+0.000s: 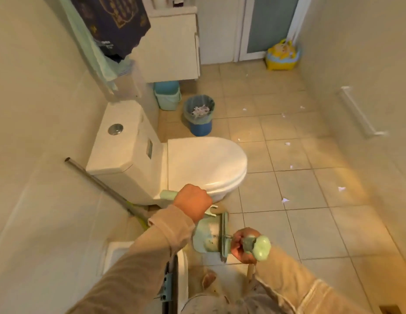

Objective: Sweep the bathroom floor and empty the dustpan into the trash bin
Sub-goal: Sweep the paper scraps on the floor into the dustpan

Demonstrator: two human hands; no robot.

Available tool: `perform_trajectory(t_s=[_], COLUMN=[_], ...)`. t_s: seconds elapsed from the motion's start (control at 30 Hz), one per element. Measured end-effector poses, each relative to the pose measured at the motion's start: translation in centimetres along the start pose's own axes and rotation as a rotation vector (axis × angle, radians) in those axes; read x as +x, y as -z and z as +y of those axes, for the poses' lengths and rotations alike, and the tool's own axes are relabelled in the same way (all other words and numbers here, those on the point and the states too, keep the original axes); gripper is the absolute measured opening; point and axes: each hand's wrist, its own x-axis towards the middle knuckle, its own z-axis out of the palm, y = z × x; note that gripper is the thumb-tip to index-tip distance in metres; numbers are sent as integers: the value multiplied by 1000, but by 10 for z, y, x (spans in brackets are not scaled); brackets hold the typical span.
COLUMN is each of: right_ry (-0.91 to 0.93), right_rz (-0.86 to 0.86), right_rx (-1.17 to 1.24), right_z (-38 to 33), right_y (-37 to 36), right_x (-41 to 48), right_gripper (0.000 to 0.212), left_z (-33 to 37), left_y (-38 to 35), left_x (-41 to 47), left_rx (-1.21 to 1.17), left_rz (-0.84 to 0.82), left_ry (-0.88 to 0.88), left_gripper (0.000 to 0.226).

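My left hand (193, 202) is closed around the pale green handle (168, 194) of a dustpan (207, 239), which hangs below it near the toilet's front. My right hand (244, 244) grips the green broom handle (262, 247), whose rounded end points at the camera; the brush itself is hidden. A blue trash bin (199, 114) with a grey liner and white scraps inside stands beyond the toilet. Small white paper scraps (285, 200) lie scattered over the beige floor tiles on the right.
A white toilet (206, 164) with its lid down fills the middle left. A metal pole (102, 186) leans against the left wall. A lidded teal bin (167, 95) sits under a white cabinet (172, 48). A yellow toy container (281, 55) stands by the far door.
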Motion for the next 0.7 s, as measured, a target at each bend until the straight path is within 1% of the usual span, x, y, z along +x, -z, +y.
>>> perform_trajectory(t_s=[0.1, 0.2, 0.27, 0.37, 0.53, 0.7], right_ry=[44, 80, 87, 89, 76, 43], right_rz=[54, 93, 169, 264, 304, 320], right_rx=[-24, 16, 52, 38, -38, -216], right_z=[4, 7, 9, 10, 6, -7], right_y=[30, 71, 102, 143, 193, 234], right_x=[-11, -16, -13, -13, -12, -12], right_gripper=[39, 38, 37, 30, 28, 31], left_z=[29, 61, 81, 111, 159, 193], left_y=[0, 10, 13, 26, 49, 73], left_x=[7, 19, 29, 44, 70, 91], left_rx=[-26, -51, -76, -100, -109, -89], left_rz=[81, 86, 106, 105, 84, 85], left_ry=[-23, -34, -35, -10, 13, 19], left_gripper=[25, 28, 28, 30, 29, 26])
